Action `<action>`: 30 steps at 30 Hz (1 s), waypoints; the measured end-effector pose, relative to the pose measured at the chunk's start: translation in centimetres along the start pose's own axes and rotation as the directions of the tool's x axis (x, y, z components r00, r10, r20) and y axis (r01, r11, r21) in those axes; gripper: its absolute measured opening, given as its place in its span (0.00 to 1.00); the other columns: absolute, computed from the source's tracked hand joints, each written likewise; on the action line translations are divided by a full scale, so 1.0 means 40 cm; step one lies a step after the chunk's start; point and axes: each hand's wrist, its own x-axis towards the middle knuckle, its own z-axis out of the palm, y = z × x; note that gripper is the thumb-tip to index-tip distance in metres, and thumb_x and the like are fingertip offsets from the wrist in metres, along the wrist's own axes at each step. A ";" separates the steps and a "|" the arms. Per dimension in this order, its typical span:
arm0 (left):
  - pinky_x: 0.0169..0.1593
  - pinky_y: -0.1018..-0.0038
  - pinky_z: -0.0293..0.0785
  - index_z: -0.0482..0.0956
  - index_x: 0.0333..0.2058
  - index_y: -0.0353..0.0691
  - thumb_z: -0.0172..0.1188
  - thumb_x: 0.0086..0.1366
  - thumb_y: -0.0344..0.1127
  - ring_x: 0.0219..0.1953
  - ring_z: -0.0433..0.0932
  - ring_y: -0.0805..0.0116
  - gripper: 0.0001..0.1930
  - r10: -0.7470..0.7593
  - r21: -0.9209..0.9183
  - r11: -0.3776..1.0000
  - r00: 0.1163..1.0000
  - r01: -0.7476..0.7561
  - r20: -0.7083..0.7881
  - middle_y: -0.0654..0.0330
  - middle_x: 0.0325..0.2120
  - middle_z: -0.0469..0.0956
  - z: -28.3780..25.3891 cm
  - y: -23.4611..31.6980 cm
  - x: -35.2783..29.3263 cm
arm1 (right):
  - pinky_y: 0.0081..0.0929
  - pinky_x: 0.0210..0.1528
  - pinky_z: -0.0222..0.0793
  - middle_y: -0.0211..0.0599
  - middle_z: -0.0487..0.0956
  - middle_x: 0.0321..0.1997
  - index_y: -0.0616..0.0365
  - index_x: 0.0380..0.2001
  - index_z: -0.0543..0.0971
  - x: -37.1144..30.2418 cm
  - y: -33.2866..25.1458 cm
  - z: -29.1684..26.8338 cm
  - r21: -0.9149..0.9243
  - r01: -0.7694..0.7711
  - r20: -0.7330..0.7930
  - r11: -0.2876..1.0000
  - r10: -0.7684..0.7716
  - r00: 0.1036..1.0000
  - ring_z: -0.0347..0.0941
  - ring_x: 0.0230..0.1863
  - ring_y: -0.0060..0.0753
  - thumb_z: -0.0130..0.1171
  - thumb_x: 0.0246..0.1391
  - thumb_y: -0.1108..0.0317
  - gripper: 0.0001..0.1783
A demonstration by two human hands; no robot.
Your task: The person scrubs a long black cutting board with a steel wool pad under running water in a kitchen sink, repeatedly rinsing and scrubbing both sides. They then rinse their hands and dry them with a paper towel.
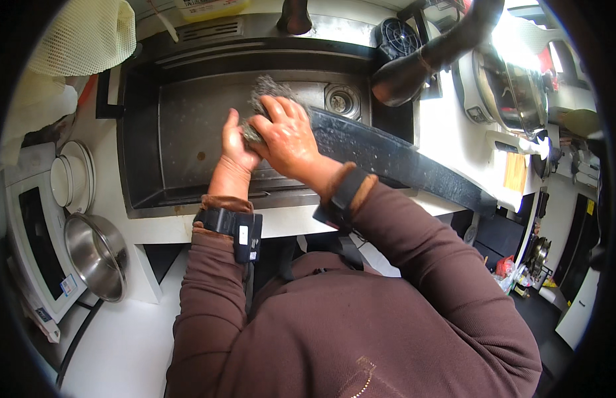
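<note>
Over the sink (182, 119) my two hands are pressed together around a wet, fuzzy grey cleaning cloth (271, 86). My right hand (288, 136) lies over it with the fingers bent and closed. My left hand (238, 152) meets the cloth from the left, thumb pointing up; its other fingers are hidden behind the cloth and the right hand. A long, dark, flat panel (387, 156), wet with drops, slants from beside the right hand across the sink's front rim toward the right counter. Its left end is partly covered by the cloth and hand.
A drain (341, 101) sits at the sink's back right, near a dark tap-like pipe (414, 69). A glass-sided appliance (510, 89) stands on the right counter. At left are a steel bowl (99, 255), white dishes (72, 176) and a white microwave (42, 239).
</note>
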 end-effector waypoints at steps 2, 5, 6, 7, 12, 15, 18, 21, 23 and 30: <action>0.63 0.57 0.63 0.65 0.58 0.34 0.42 0.69 0.56 0.57 0.70 0.52 0.31 0.079 -0.001 0.997 0.996 -0.079 0.049 0.48 0.55 0.70 -0.006 0.011 0.004 | 0.46 0.60 0.60 0.45 0.72 0.54 0.54 0.37 0.79 0.018 -0.001 0.008 0.006 0.099 -0.055 0.995 -0.099 0.994 0.64 0.58 0.51 0.65 0.40 0.65 0.17; 0.59 0.58 0.69 0.71 0.52 0.36 0.42 0.69 0.52 0.53 0.74 0.55 0.26 0.039 -0.033 0.999 0.999 -0.038 0.027 0.50 0.50 0.75 -0.031 0.032 0.014 | 0.43 0.58 0.63 0.42 0.74 0.49 0.56 0.33 0.78 0.039 0.013 0.022 -0.039 0.238 -0.095 0.970 -0.241 0.966 0.68 0.54 0.48 0.60 0.39 0.69 0.13; 0.59 0.58 0.69 0.72 0.51 0.36 0.43 0.69 0.50 0.52 0.74 0.56 0.24 0.012 -0.046 0.999 0.998 -0.009 0.064 0.50 0.49 0.75 -0.038 0.037 0.017 | 0.42 0.59 0.64 0.43 0.74 0.50 0.55 0.37 0.78 0.039 0.023 0.024 -0.004 0.278 -0.028 0.961 -0.278 0.960 0.68 0.55 0.47 0.59 0.42 0.70 0.15; 0.58 0.59 0.71 0.73 0.49 0.36 0.43 0.70 0.45 0.51 0.75 0.56 0.20 -0.054 -0.047 0.997 0.992 0.060 0.115 0.51 0.47 0.76 -0.044 0.043 0.021 | 0.42 0.59 0.64 0.44 0.73 0.51 0.55 0.41 0.78 0.028 0.035 0.024 0.012 0.248 0.002 0.969 -0.248 0.969 0.68 0.56 0.48 0.59 0.43 0.70 0.17; 0.53 0.57 0.74 0.75 0.44 0.35 0.44 0.72 0.38 0.45 0.79 0.58 0.14 -0.068 -0.036 0.997 0.996 0.070 0.056 0.54 0.42 0.79 -0.045 0.038 0.023 | 0.40 0.63 0.62 0.47 0.70 0.60 0.54 0.52 0.75 -0.127 0.125 -0.049 -0.106 0.243 0.021 0.964 -0.242 0.970 0.67 0.61 0.47 0.57 0.47 0.70 0.25; 0.53 0.56 0.74 0.75 0.45 0.36 0.44 0.73 0.42 0.45 0.78 0.57 0.16 -0.079 -0.058 0.996 0.992 0.074 -0.102 0.54 0.41 0.79 -0.043 0.025 0.016 | 0.43 0.64 0.62 0.49 0.70 0.61 0.57 0.53 0.75 -0.236 0.200 -0.148 -0.169 0.207 0.111 0.964 -0.190 0.976 0.66 0.61 0.49 0.57 0.47 0.75 0.25; 0.53 0.56 0.75 0.75 0.45 0.36 0.42 0.74 0.44 0.45 0.79 0.56 0.18 -0.063 -0.060 0.997 0.986 0.054 -0.156 0.54 0.41 0.79 -0.055 0.001 0.012 | 0.45 0.67 0.58 0.53 0.68 0.62 0.58 0.55 0.73 -0.322 0.235 -0.236 -0.297 0.024 0.246 0.955 0.052 0.968 0.63 0.64 0.55 0.58 0.43 0.79 0.31; 0.53 0.56 0.74 0.74 0.45 0.37 0.38 0.75 0.46 0.45 0.77 0.57 0.20 -0.036 -0.044 0.999 0.981 0.028 -0.189 0.55 0.42 0.79 -0.065 -0.030 0.027 | 0.45 0.66 0.58 0.53 0.67 0.62 0.58 0.57 0.71 -0.299 0.211 -0.215 -0.291 0.051 0.174 0.955 0.000 0.985 0.63 0.64 0.54 0.57 0.44 0.78 0.32; 0.53 0.56 0.73 0.74 0.46 0.37 0.38 0.75 0.46 0.45 0.77 0.58 0.20 -0.006 -0.002 1.000 0.990 0.006 -0.142 0.55 0.44 0.78 -0.071 -0.047 0.032 | 0.45 0.66 0.59 0.51 0.67 0.63 0.58 0.56 0.72 -0.216 0.168 -0.136 -0.255 0.140 0.154 0.957 -0.103 0.983 0.64 0.64 0.52 0.58 0.44 0.77 0.31; 0.55 0.57 0.74 0.71 0.52 0.37 0.42 0.73 0.44 0.51 0.76 0.57 0.19 -0.015 -0.003 1.000 0.999 0.015 -0.051 0.50 0.48 0.76 -0.115 -0.013 0.007 | 0.40 0.66 0.59 0.47 0.69 0.62 0.56 0.53 0.74 -0.104 0.065 0.039 -0.075 0.300 -0.080 0.951 -0.306 0.949 0.65 0.63 0.45 0.54 0.51 0.66 0.24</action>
